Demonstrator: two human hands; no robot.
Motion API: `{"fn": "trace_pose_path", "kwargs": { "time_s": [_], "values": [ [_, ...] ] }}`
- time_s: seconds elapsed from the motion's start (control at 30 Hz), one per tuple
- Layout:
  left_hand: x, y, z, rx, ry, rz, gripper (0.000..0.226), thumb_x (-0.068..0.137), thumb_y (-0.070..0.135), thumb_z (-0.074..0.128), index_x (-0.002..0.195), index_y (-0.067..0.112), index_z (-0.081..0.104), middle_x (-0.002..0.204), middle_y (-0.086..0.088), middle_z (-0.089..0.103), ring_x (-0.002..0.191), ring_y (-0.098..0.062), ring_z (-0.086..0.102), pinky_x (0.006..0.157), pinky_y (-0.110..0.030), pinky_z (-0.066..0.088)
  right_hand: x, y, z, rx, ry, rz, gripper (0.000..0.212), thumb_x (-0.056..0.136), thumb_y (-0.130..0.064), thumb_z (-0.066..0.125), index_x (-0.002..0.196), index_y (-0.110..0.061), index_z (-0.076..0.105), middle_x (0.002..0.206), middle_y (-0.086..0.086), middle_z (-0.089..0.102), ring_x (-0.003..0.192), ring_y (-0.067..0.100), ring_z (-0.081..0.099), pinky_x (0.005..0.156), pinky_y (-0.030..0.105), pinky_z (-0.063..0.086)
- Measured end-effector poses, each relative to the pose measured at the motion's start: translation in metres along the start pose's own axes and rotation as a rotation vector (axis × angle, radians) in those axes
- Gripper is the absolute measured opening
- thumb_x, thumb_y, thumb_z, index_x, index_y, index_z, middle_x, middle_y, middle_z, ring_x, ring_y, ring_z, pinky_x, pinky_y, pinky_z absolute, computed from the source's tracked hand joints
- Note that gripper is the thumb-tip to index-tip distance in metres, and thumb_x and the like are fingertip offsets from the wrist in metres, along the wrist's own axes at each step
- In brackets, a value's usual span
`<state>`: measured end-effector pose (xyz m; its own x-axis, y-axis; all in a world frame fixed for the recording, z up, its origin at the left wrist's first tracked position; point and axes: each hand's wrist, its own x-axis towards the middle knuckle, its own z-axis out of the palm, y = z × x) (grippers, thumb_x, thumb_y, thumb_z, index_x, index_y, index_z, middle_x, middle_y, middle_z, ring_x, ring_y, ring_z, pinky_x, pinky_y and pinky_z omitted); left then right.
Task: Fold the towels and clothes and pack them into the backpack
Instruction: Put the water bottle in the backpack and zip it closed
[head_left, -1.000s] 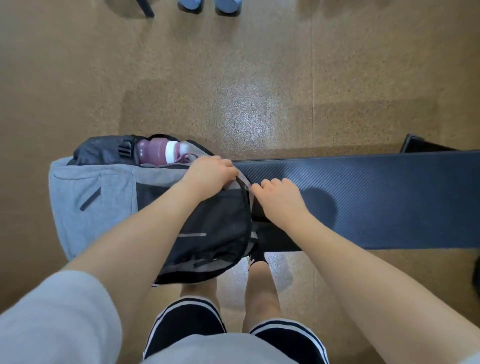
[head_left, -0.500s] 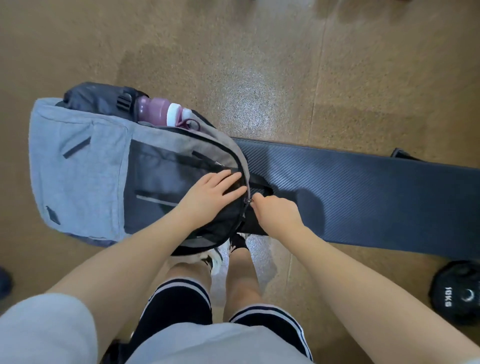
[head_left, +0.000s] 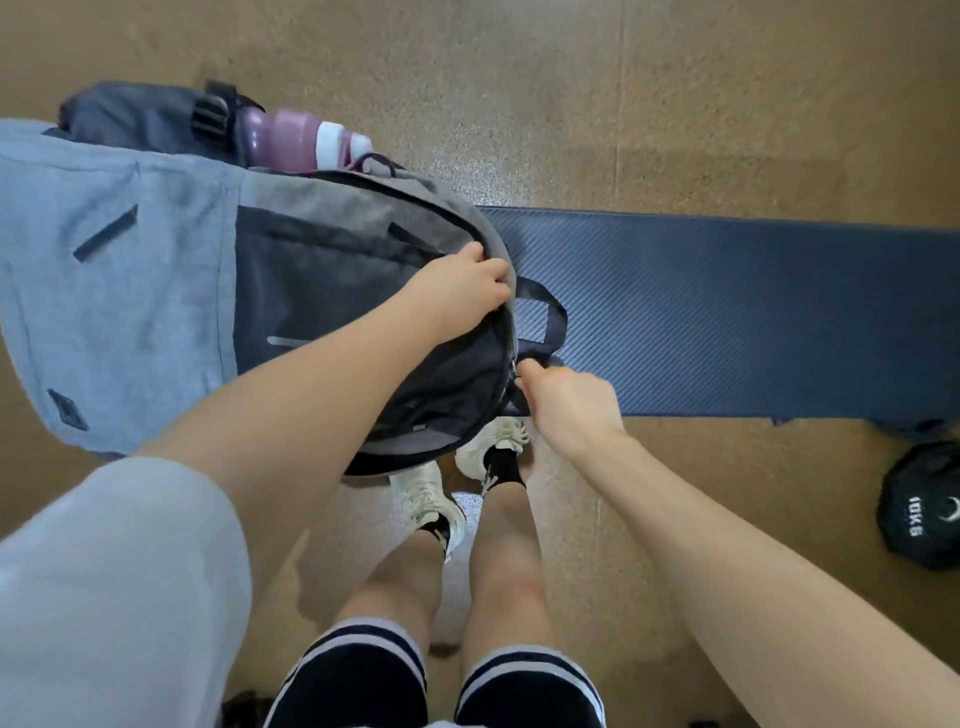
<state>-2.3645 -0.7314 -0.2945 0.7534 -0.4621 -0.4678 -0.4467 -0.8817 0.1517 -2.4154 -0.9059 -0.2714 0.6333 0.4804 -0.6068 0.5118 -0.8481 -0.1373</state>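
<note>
Both hands (head_left: 460, 291) curled on backpack (head_left: 363, 291).

1. Bench (head_left: 753, 312) top right of backpack (head_left: 322, 291): bare, open for reach.
2. Left half blocked by backpack, bottle (head_left: 291, 140) on far side.
3. Kettlebell (head_left: 922, 506) on floor, near right.

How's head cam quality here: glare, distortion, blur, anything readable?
Head view: soft overhead light leaves a pale sheen on the floor beyond the backpack; wide-angle bulge stretches the left sleeve and both forearms at the lower edges; left hand and right hand are reasonably sharp; faint shadows under the legs; white print on the weight plate appears upside down.
</note>
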Motion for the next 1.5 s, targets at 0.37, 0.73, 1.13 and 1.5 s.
{"fn": "trace_pose_path", "kwargs": {
  "time_s": [0.37, 0.73, 1.13, 1.5],
  "values": [
    [-0.062, 0.056, 0.026, -0.690, 0.524, -0.578, 0.018, 0.089, 0.014, 0.055, 0.102, 0.002, 0.058, 0.114, -0.018, 0.053, 0.098, -0.032, 0.052, 0.078, -0.042, 0.046, -0.032, -0.022, 0.018, 0.344, -0.134, 0.054, 0.029, 0.098, -0.034, 0.042, 0.098, -0.011, 0.059, 0.092, 0.012, 0.065, 0.089, 0.033, 0.060, 0.063, 0.035, 0.041],
    [-0.072, 0.159, 0.035, -2.307, 0.352, -1.346, 0.021, 0.093, 0.024, 0.051, 0.079, 0.011, 0.059, 0.077, -0.006, 0.059, 0.069, -0.016, 0.056, 0.065, -0.025, 0.051, -0.044, 0.001, -0.008, -0.009, -0.152, -0.460, 0.026, 0.099, -0.027, 0.039, 0.118, -0.018, 0.056, 0.105, 0.000, 0.061, 0.097, 0.021, 0.059, 0.069, 0.031, 0.039],
    [-0.088, 0.172, 0.049, -1.647, 0.503, -1.208, 0.026, 0.095, 0.024, 0.045, 0.082, 0.010, 0.063, 0.074, -0.007, 0.066, 0.066, -0.021, 0.061, 0.066, -0.032, 0.046, 0.028, 0.002, -0.008, -0.476, 0.175, -0.878, 0.035, 0.048, -0.008, 0.082, 0.078, -0.014, 0.064, 0.075, 0.004, 0.061, 0.062, 0.023, 0.058, 0.047, 0.025, 0.041],
    [-0.155, 0.162, 0.095, -1.123, 0.332, -1.406, 0.026, 0.098, 0.030, 0.039, 0.098, 0.015, 0.060, 0.080, -0.006, 0.065, 0.072, -0.026, 0.059, 0.062, -0.038, 0.047, 0.010, -0.009, -0.014, -0.444, 0.220, -0.675, 0.041, 0.039, 0.004, 0.081, 0.068, -0.011, 0.056, 0.064, 0.006, 0.053, 0.051, 0.028, 0.052, 0.045, 0.025, 0.032]
  ]
}}
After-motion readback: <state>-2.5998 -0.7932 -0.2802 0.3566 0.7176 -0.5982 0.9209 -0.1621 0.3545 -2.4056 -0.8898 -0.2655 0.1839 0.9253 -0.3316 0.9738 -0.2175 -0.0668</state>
